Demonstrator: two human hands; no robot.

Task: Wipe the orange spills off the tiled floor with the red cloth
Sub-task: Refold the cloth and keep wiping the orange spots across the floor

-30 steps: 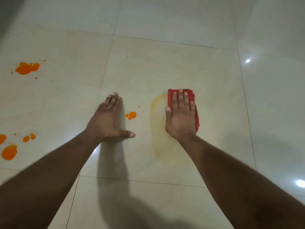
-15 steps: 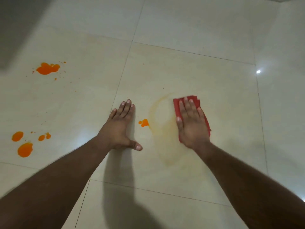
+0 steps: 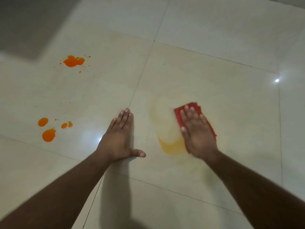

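My right hand [image 3: 197, 133] lies flat with straight fingers on the folded red cloth [image 3: 178, 114], pressing it to the cream tiled floor [image 3: 214, 71]. A pale yellow-orange smear [image 3: 171, 146] curves around the cloth's left side, thickest near my wrist. My left hand [image 3: 119, 138] rests flat on the floor to the left, fingers together, thumb out. An orange splash [image 3: 73, 61] with small specks lies far left and up. Several orange drops [image 3: 48, 135] sit at the left, level with my left hand.
Dark grout lines [image 3: 142, 70] cross the floor between large glossy tiles. A darker shaded patch [image 3: 24, 22] fills the upper left corner. A bright light reflection [image 3: 277, 80] shows at the right. My own shadow falls at the bottom middle.
My right hand slid the cloth over the small orange drop between my hands; that drop is gone, and a yellow smear is there instead. The left hand stays planted.
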